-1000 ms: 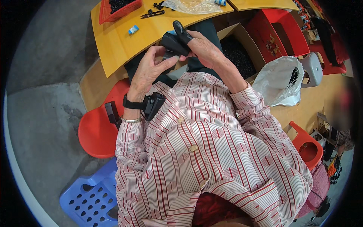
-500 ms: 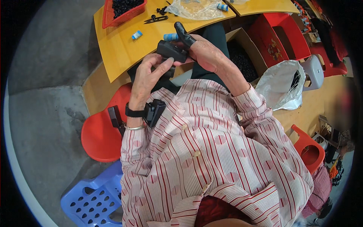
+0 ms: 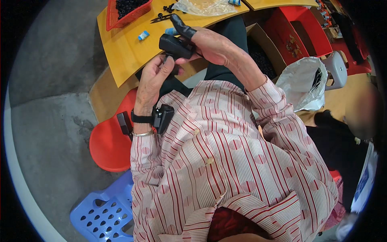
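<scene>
Over my lap, near the table edge, my right hand [image 3: 211, 46] has its fingers curled behind a black block-shaped device [image 3: 176, 45]. Its thumb wears a shiny black cover [image 3: 182, 27] and points up and left. A blue band [image 3: 171, 31] shows just beyond that thumb, seemingly on a finger. My left hand [image 3: 155, 74] is closed at the block's lower end, its thumb pressed on a small dark piece that I cannot make out. Another black device [image 3: 163, 119] is strapped to my left wrist, above a metal bangle [image 3: 143, 133].
The yellow table [image 3: 121, 60] bears a red basket [image 3: 130, 16] of small black parts, snips [image 3: 161, 18], a blue-white roll [image 3: 143, 35] and a plastic bag [image 3: 205, 7]. Right are a carton [image 3: 274, 48], red bins [image 3: 286, 34] and a white sack [image 3: 302, 86]. Left is a red stool [image 3: 107, 147].
Both hands and the black block have shifted slightly up and left. A person's dark-clothed leg has come in at the lower right, covering the red stool there.
</scene>
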Demonstrator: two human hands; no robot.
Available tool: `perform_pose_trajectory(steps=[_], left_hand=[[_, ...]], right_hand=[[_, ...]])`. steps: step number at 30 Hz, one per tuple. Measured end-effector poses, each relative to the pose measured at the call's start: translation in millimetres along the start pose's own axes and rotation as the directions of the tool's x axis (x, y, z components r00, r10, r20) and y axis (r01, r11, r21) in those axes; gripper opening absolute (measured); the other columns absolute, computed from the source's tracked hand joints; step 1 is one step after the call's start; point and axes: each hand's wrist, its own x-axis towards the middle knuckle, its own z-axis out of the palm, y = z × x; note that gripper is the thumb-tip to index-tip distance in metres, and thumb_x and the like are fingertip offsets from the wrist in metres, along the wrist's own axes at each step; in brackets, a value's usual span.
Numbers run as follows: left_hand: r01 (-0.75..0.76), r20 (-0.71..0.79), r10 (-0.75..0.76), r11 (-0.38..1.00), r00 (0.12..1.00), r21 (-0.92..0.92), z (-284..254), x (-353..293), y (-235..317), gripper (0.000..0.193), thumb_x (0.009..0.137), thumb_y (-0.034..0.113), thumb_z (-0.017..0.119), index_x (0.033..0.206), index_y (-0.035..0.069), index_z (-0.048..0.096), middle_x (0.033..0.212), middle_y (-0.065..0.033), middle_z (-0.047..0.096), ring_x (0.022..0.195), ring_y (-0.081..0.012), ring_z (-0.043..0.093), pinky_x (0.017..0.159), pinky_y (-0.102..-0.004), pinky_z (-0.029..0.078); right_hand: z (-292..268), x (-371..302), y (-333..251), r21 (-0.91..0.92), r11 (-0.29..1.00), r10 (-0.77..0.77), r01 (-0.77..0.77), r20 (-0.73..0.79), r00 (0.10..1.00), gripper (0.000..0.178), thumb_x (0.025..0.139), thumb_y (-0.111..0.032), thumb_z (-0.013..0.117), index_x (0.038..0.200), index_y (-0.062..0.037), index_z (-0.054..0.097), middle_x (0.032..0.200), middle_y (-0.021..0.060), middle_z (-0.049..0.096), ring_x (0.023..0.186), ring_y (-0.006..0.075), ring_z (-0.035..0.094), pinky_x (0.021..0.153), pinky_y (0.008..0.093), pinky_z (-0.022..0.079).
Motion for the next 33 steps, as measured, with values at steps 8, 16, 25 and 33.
perform_pose_trajectory(steps=[8,16,25,33], left_hand=[[0.104,0.022,-0.104,0.994,0.994,-0.026,-2.7,4.7,-0.4,0.057,0.082,0.049,0.057,0.107,-0.002,0.052,0.091,-0.0088,0.06,0.078,-0.0142,0.058,0.067,-0.028,0.051],[0.163,-0.011,-0.204,0.811,0.979,-0.562,-12.2,-0.3,-3.2,0.056,0.088,0.05,0.045,0.111,-0.001,0.05,0.103,-0.0158,0.059,0.105,-0.0312,0.055,0.082,-0.0525,0.049],[0.146,-0.037,-0.204,0.804,0.978,-0.576,-11.9,-2.7,-6.9,0.063,0.087,0.055,0.04,0.115,-0.001,0.047,0.107,-0.016,0.057,0.099,-0.0258,0.057,0.087,-0.0483,0.046],[0.204,0.021,-0.222,0.848,0.975,-0.489,-4.9,-5.8,-17.3,0.055,0.087,0.053,0.043,0.112,0.004,0.051,0.103,-0.0122,0.06,0.094,-0.022,0.058,0.082,-0.0397,0.048]], right_hand=[[-7.0,11.9,21.3,-0.222,0.975,0.023,0.009,0.144,0.989,0.044,0.091,-0.042,0.046,0.106,-0.0008,0.052,0.085,0.0065,0.056,0.065,0.0105,0.056,0.06,0.0235,0.046],[-21.0,-21.8,11.1,-0.485,0.756,-0.48,0.44,0.046,0.876,0.031,0.081,0.005,0.046,0.11,-0.0016,0.054,0.093,0.0067,0.061,0.084,0.0122,0.06,0.07,0.0213,0.05],[-18.2,-42.1,52.6,-0.646,0.485,-0.514,0.589,0.334,0.79,0.038,0.075,0.003,0.059,0.112,-0.004,0.056,0.096,0.0127,0.059,0.09,0.0289,0.059,0.078,0.0319,0.047],[-20.9,-19.4,77.8,-0.69,0.409,-0.7,0.596,0.181,0.69,0.066,0.075,-0.018,0.068,0.131,-0.0034,0.037,0.116,0.0189,0.049,0.108,0.0356,0.048,0.093,0.0366,0.038]])
